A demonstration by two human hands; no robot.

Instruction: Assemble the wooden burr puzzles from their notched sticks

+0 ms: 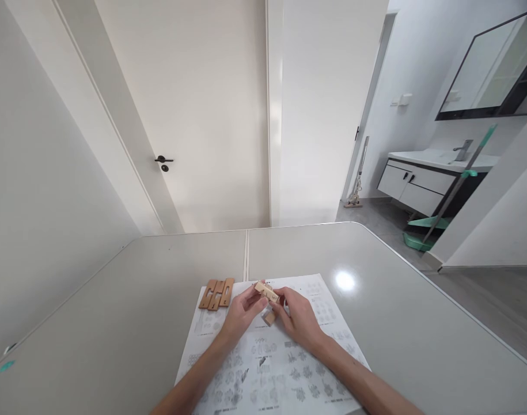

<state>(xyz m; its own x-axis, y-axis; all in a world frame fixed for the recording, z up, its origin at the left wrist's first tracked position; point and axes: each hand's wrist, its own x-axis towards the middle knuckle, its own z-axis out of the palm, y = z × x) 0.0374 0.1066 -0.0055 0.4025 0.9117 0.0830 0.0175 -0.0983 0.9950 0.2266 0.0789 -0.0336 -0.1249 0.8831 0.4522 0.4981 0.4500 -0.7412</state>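
Note:
Between my two hands is a light wooden puzzle piece [267,291] with small dark marks on its face, tilted above the paper. My left hand [242,311] pinches its left end between thumb and fingers. At the other end, the fingers of my right hand [298,316] close on it. Just below it a small brown wooden block [269,317] shows between the hands; whether it is joined to the piece I cannot tell. Left of my left hand, several flat brown notched wooden pieces [216,294] lie side by side, some marked with numbers.
A large printed sheet [263,369] with rows of puzzle drawings lies under my hands on the grey table [397,323]. A seam [246,256] crosses the tabletop. Beyond stand a white door [211,115], a sink cabinet [414,178], a mop [359,178] and a green dustpan [419,241].

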